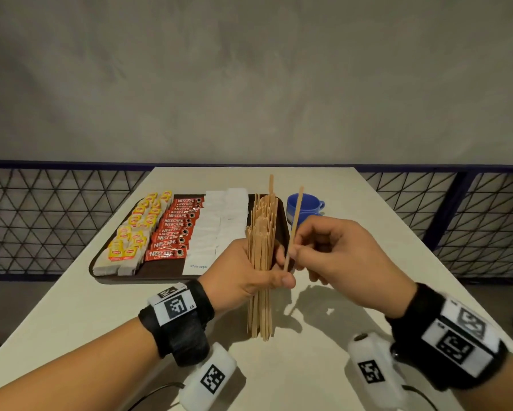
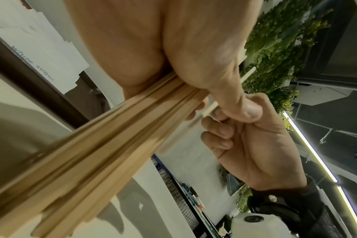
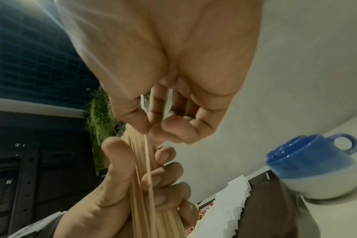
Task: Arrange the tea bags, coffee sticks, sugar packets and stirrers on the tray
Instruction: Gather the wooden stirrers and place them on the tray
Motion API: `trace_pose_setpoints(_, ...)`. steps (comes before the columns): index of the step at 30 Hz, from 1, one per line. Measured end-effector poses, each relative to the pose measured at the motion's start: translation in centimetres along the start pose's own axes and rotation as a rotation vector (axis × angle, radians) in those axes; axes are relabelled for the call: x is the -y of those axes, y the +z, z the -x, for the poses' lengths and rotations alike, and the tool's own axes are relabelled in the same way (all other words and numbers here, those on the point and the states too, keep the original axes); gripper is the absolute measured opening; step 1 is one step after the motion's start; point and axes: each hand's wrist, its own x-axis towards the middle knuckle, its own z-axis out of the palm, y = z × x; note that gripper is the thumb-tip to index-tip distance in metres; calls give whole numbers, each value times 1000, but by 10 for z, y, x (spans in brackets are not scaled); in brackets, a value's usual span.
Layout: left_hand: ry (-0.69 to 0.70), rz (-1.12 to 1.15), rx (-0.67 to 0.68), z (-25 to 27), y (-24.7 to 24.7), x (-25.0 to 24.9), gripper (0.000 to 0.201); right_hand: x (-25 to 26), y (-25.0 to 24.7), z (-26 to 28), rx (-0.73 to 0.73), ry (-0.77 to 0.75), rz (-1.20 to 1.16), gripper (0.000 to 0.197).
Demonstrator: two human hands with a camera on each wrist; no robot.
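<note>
Left hand (image 1: 243, 274) grips the upright stirrer bundle (image 1: 261, 262); right hand (image 1: 335, 250) pinches one stirrer (image 1: 293, 229).
Head view: bundle stands on the table (image 1: 323, 366) at the tray's (image 1: 118, 278) five o'clock. Left wrist view: fingers wrap the bundle (image 2: 104, 145). Right wrist view: thumb and forefinger pinch the stirrer (image 3: 148, 161).

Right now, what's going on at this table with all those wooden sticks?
A person is sorting drink supplies onto a brown tray. The left hand grips an upright bundle of wooden stirrers standing on the table, while the right hand pinches a single stirrer beside the bundle. On the tray already sit rows of yellow tea bags, red coffee sticks and white sugar packets. A blue cup stands beyond the tray's right edge.
</note>
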Motion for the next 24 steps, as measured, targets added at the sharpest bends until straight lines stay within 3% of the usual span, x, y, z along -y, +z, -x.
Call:
trace_pose_setpoints(9,-10,-69,-125,4,5,3,14,-16,26,-5,-24,-20,-38,12)
trace_pose_setpoints(15,-27,-77,-163,3,10,0,10,-19,23,-5,-35,-46,16,12)
trace_pose_setpoints(18,-16,-75,-168,4,9,1,18,-18,17,-10,-129,-58,-34,28)
trace_pose_setpoints(21,-20,-83,-174,3,9,2,16,-2,13,-19,-190,-210,-159,47)
trace_pose_setpoints(22,-23,-81,-171,3,8,1,8,6,13,-22,-183,-277,-152,51)
trace_pose_setpoints(24,-31,-79,-171,3,8,0,14,22,16,-28,-160,-401,-77,53)
